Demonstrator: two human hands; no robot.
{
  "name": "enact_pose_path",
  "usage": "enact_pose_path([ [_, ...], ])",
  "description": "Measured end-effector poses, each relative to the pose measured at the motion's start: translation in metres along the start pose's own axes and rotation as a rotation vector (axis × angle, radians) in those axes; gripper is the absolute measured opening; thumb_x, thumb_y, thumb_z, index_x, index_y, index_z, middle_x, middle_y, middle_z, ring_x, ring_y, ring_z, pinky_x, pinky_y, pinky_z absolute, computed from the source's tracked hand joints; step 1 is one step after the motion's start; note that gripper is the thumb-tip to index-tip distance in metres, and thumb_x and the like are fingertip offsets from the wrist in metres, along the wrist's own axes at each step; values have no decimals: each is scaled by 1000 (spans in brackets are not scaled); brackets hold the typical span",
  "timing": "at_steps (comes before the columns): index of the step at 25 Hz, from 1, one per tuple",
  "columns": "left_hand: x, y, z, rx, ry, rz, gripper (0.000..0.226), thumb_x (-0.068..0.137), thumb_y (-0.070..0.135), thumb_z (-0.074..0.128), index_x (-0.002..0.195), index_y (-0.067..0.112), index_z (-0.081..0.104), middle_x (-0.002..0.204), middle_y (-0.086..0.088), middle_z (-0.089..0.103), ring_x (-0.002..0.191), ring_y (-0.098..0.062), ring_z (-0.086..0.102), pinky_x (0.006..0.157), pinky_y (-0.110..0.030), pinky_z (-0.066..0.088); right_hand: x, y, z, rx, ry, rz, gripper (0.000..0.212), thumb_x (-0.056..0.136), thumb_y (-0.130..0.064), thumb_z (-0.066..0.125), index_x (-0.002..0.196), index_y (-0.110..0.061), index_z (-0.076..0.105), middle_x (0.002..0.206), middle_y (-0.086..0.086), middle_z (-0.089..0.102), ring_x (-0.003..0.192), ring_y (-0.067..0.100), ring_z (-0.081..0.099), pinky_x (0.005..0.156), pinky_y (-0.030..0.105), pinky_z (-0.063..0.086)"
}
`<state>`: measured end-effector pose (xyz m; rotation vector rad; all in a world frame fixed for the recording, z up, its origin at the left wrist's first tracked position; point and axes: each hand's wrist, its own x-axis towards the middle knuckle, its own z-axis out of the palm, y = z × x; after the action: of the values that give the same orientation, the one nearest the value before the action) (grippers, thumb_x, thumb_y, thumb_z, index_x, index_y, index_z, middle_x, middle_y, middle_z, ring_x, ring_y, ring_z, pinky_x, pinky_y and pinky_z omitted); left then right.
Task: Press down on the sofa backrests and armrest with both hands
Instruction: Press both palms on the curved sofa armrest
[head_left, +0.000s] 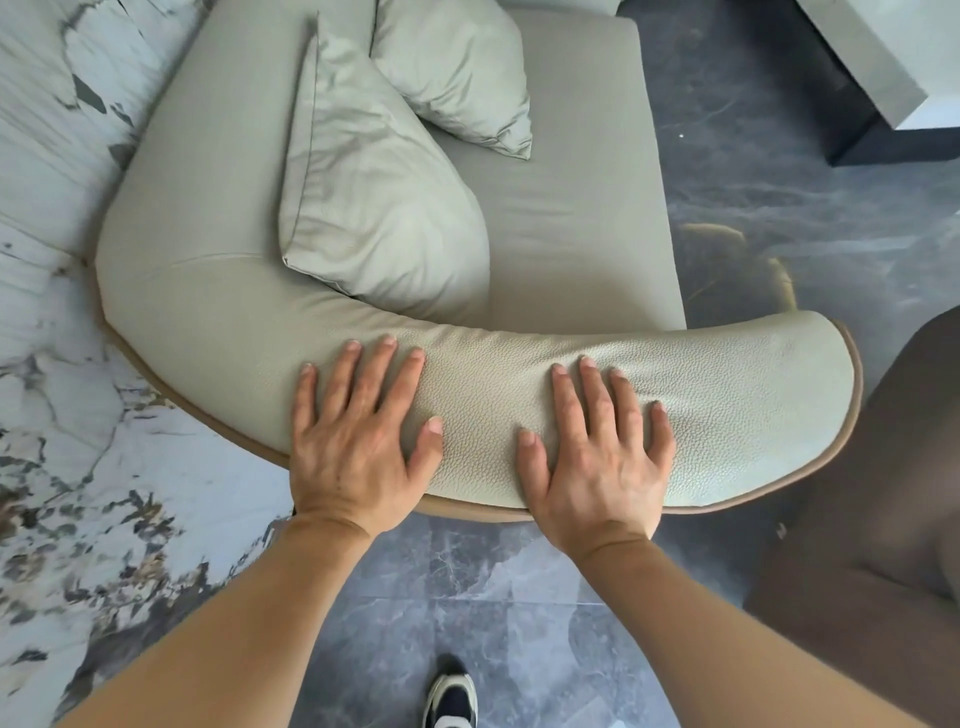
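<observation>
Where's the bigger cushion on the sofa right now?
The bigger cushion leans in the sofa's left corner, just beyond the left hand, with the smaller cushion behind it.

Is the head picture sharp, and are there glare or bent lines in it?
In the head view, both hands, left hand and right hand, and the armrest grain are sharp; the wide lens curves the edges; the glossy floor shows a blurry reflection; lighting is soft, shadows faint.
</observation>
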<state>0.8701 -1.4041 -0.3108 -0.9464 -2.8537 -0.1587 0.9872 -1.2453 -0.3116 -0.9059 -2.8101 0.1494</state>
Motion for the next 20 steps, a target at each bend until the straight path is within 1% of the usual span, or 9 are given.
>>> enact_pose_path([
  [6, 38, -5, 9, -5, 33, 3, 64, 86, 50, 36, 142, 22, 46, 151, -4, 43, 140, -31, 34, 115, -57, 17, 37, -3, 9, -13, 24, 4, 66, 88, -56, 30, 142, -21, 44, 150, 4, 42, 139, 29, 33, 110, 57, 20],
  [13, 78, -8, 15, -26, 30, 6, 64, 86, 50, 35, 142, 21, 46, 150, -5, 43, 140, -32, 34, 115, -58, 17, 75, -5, 15, -16, 38, 8, 67, 88, -56, 29, 142, -21, 45, 149, 3, 43, 139, 29, 33, 110, 57, 20],
  [20, 116, -9, 23, -23, 48, 8, 63, 85, 50, 36, 142, 22, 45, 150, -4, 43, 140, -32, 33, 115, -58, 17, 113, -3, 22, -22, 21, 7, 67, 88, -58, 26, 144, -23, 41, 151, 2, 40, 141, 27, 29, 111, 56, 17],
])
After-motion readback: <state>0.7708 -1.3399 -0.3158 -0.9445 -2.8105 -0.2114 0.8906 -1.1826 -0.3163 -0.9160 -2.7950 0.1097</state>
